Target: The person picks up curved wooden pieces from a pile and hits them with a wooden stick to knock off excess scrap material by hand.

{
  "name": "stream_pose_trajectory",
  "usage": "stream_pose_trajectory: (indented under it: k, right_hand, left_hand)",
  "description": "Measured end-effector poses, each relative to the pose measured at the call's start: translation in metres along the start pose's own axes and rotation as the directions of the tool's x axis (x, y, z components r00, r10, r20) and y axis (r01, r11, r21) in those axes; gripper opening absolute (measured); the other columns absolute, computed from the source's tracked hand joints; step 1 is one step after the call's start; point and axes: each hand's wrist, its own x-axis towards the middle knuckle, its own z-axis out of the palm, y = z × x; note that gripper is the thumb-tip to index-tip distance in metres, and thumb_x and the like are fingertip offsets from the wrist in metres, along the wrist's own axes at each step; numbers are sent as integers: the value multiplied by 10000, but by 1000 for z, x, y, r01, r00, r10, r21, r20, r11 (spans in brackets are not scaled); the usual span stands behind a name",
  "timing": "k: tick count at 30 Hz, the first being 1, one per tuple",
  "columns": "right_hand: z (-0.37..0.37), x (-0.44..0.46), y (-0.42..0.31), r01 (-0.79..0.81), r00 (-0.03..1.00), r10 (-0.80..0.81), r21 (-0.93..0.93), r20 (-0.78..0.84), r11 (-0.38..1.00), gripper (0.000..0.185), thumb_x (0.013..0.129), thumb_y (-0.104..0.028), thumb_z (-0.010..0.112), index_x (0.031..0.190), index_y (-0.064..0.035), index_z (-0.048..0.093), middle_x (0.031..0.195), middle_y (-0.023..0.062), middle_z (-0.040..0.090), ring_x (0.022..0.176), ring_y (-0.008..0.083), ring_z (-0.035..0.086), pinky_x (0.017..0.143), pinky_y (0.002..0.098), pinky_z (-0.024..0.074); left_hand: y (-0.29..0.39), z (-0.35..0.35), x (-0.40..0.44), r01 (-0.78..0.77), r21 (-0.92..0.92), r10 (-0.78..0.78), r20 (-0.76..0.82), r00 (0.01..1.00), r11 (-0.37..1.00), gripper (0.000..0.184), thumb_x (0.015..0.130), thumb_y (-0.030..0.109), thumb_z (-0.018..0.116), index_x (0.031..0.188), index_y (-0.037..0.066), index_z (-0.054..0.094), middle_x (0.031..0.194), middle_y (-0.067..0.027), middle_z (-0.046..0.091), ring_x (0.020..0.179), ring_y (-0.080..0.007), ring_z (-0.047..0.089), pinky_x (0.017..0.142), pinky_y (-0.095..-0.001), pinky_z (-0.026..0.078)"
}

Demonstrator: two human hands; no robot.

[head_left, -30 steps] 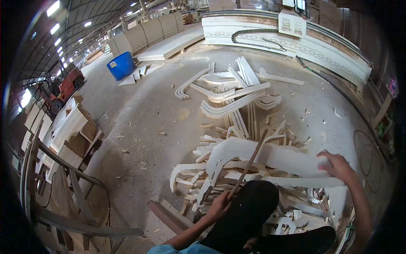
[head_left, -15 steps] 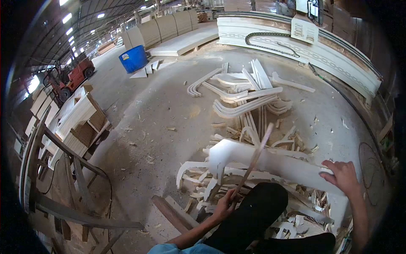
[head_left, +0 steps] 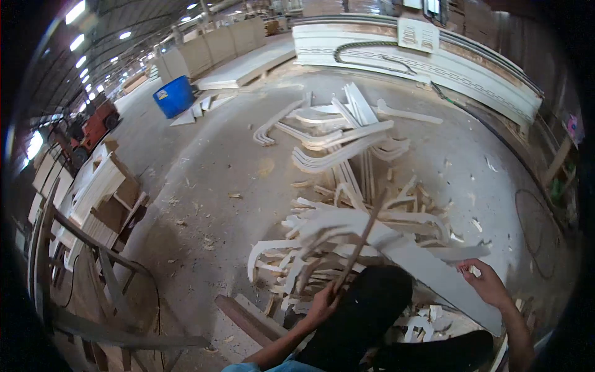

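My left hand (head_left: 323,304) is wrapped around a thin brown wooden stick (head_left: 361,245), which slants up and away beside my knee. Behind the stick lies a wide pale board with a curved end (head_left: 427,270), tilted down to the right and blurred along its far end. At that board's right edge, my right hand (head_left: 484,284) has its fingers curled in a pinch; whether anything is between them is hidden. Underneath is a heap of curved pale wood pieces and offcuts (head_left: 266,248).
More curved strips (head_left: 341,155) are piled ahead on the dusty floor. A dark wooden frame (head_left: 111,273) and stacked panels (head_left: 102,192) stand left. Farther off are a blue drum (head_left: 175,97), a red forklift (head_left: 93,130) and a long white machine (head_left: 372,53). A cable (head_left: 489,127) runs along the right.
The wide board has dropped and swung, its right end now lower and nearer me. My right hand has moved from its end and curled its fingers. The left hand still grips the stick.
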Motion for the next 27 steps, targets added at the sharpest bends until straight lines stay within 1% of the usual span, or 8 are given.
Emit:
stream_pose_trajectory:
  k: [4,10,16,21,23,24,26,27]
  right_hand:
    - [10,-14,0,19,994,-6,123,-107,992,252,1033,-194,528,1233,-51,584,1126,37,610,1052,128,530,922,288,433]
    - [5,19,3,193,866,-158,26,-475,981,326,1071,-263,460,1330,-93,559,1215,43,617,999,118,553,888,289,456]
    - [12,24,-10,126,877,45,321,-478,939,350,1074,-277,448,1387,-136,511,1190,53,631,967,112,593,869,279,476]
    - [23,16,-5,251,857,-41,347,-513,904,380,1076,-319,440,1415,-153,477,1050,71,643,758,104,564,707,274,472]
    - [26,13,-3,257,830,-28,338,-557,906,399,1074,-327,442,1432,-152,453,1028,85,645,724,109,553,692,284,472]
    - [27,12,-2,274,805,-33,321,-593,907,419,1072,-335,444,1448,-151,428,1007,100,647,689,113,542,677,295,472]
    - [26,11,1,265,757,-22,275,-653,924,440,1071,-335,445,1464,-143,400,987,110,647,652,117,516,658,303,466]
    - [23,12,3,255,727,-9,257,-687,932,450,1070,-334,445,1472,-140,386,977,116,647,634,118,504,649,307,463]
  left_hand:
    - [-4,-3,8,-148,-45,143,-102,984,988,372,959,157,594,1282,-3,503,961,-206,701,862,-358,704,734,-428,538]
    - [42,-23,49,63,61,-48,-220,974,996,284,993,266,581,1151,31,604,793,-185,644,687,-309,636,643,-429,483]
    - [187,-81,109,-474,-235,364,-392,845,848,291,1048,270,505,1157,8,566,700,46,470,567,-45,428,481,-236,336]
    - [259,-72,176,-836,-293,523,-672,525,463,227,1047,258,513,1048,33,548,698,35,459,579,-59,404,516,-229,346]
    - [219,-54,221,-755,262,771,-438,462,601,267,1039,295,530,919,60,575,671,15,488,569,-106,466,523,-249,368]
    - [207,-48,231,-763,258,777,-431,458,593,267,1039,295,530,919,60,575,671,15,488,569,-106,466,523,-249,368]
    - [193,-38,242,-514,381,578,-72,813,769,292,1039,333,529,916,72,579,617,34,475,531,-89,465,491,-240,353]
    - [208,-37,230,-532,376,593,-60,803,759,292,1039,333,529,916,72,579,617,34,475,531,-89,465,491,-240,353]
